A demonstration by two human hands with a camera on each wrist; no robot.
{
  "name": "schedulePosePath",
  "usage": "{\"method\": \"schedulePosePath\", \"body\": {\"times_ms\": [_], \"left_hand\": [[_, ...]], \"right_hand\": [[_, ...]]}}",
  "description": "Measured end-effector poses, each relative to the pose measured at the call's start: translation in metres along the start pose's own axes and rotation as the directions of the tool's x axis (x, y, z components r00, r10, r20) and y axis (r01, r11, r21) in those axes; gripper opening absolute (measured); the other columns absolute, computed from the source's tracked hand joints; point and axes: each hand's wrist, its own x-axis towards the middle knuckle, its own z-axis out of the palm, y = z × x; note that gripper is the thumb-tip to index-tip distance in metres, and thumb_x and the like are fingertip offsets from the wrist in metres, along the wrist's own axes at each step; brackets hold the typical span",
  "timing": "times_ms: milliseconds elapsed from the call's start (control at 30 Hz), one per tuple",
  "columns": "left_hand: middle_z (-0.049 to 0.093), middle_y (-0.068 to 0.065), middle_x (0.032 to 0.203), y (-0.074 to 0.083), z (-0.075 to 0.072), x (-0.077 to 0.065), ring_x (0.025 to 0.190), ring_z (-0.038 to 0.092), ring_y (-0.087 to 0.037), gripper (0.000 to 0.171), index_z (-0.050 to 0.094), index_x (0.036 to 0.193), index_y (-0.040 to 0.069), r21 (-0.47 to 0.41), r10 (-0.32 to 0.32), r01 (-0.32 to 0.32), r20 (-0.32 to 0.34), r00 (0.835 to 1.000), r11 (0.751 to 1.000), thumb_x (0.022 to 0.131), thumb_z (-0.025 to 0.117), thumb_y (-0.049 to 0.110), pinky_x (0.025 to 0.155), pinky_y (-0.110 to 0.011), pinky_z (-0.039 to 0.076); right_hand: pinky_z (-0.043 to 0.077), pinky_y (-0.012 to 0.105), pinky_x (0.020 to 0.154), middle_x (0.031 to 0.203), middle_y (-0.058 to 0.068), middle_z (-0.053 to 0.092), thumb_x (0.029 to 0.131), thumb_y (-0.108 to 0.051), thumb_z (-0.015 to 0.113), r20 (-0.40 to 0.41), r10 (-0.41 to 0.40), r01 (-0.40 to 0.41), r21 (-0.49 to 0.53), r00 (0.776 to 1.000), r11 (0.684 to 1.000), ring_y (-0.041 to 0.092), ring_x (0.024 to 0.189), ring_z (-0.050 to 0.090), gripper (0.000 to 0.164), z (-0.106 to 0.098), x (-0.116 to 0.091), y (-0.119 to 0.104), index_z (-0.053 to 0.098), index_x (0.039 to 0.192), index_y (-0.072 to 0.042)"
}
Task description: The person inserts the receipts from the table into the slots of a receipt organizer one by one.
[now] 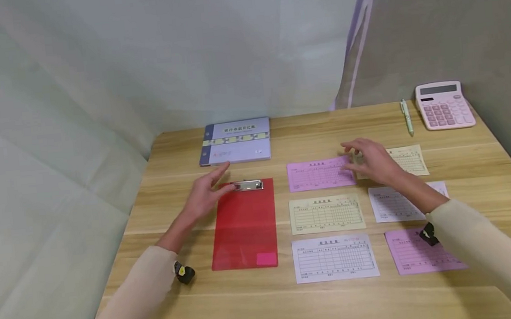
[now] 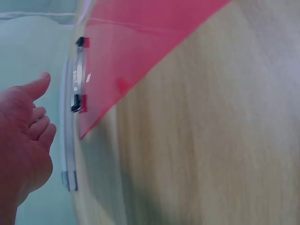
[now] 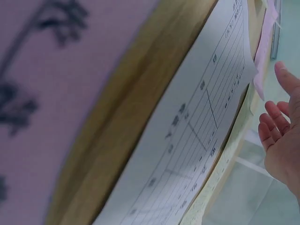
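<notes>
A red clipboard (image 1: 243, 227) with a metal clip (image 1: 249, 185) lies left of centre on the table. My left hand (image 1: 203, 195) hovers by its top left corner, thumb towards the clip; the left wrist view shows nothing in its loose fingers. Over the right end of the upper pink form slip (image 1: 314, 175) is my right hand (image 1: 371, 161), fingers bent loosely and holding nothing in the right wrist view. That hand partly hides a yellow slip (image 1: 414, 159) behind it. A white slip (image 1: 387, 206) and a lower pink slip (image 1: 413, 257) lie partly under the right forearm.
Another yellow slip (image 1: 325, 214) and a white slip (image 1: 334, 258) lie right of the clipboard. A bluish account book (image 1: 238, 151) sits at the back edge. At the back right are a green pen (image 1: 407, 116) and a pink calculator (image 1: 445, 105). Grey curtains hang behind.
</notes>
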Motion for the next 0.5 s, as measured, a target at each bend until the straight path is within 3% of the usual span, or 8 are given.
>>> {"method": "schedulePosePath", "body": {"times_ms": [100,233,500], "left_hand": [[0.054,-0.003,0.159,-0.001,0.008,0.004,0.144,0.053,-0.027,0.066,0.052,0.158,0.014,0.000,0.034,-0.034,0.001,0.999,0.999,0.098,0.079,0.019,0.113,-0.050,0.048],[0.067,-0.008,0.144,-0.001,0.016,0.008,0.128,0.066,-0.026,0.059,0.060,0.151,0.011,0.021,0.077,-0.077,-0.009,0.997,0.997,0.096,0.081,0.013,0.106,-0.046,0.054],[0.075,-0.005,0.129,-0.004,0.027,0.016,0.118,0.072,-0.022,0.045,0.073,0.138,0.012,0.148,0.174,-0.175,0.020,0.984,0.973,0.094,0.083,0.013,0.100,-0.042,0.059]], "right_hand": [[0.056,0.049,0.080,0.109,0.019,0.073,0.086,-0.010,0.089,-0.005,0.024,-0.024,0.006,1.000,1.000,0.034,0.094,0.066,0.052,0.003,0.004,0.000,0.068,0.130,0.008],[0.057,0.048,0.079,0.108,0.019,0.074,0.090,-0.008,0.086,0.002,0.069,-0.069,0.009,0.998,0.998,0.033,0.092,0.066,0.039,0.005,0.008,-0.002,0.073,0.123,0.007],[0.052,0.045,0.078,0.108,0.018,0.075,0.096,-0.007,0.080,0.033,0.177,-0.177,-0.005,0.984,0.984,0.030,0.087,0.063,0.021,0.008,0.012,0.000,0.078,0.115,0.001]]}}
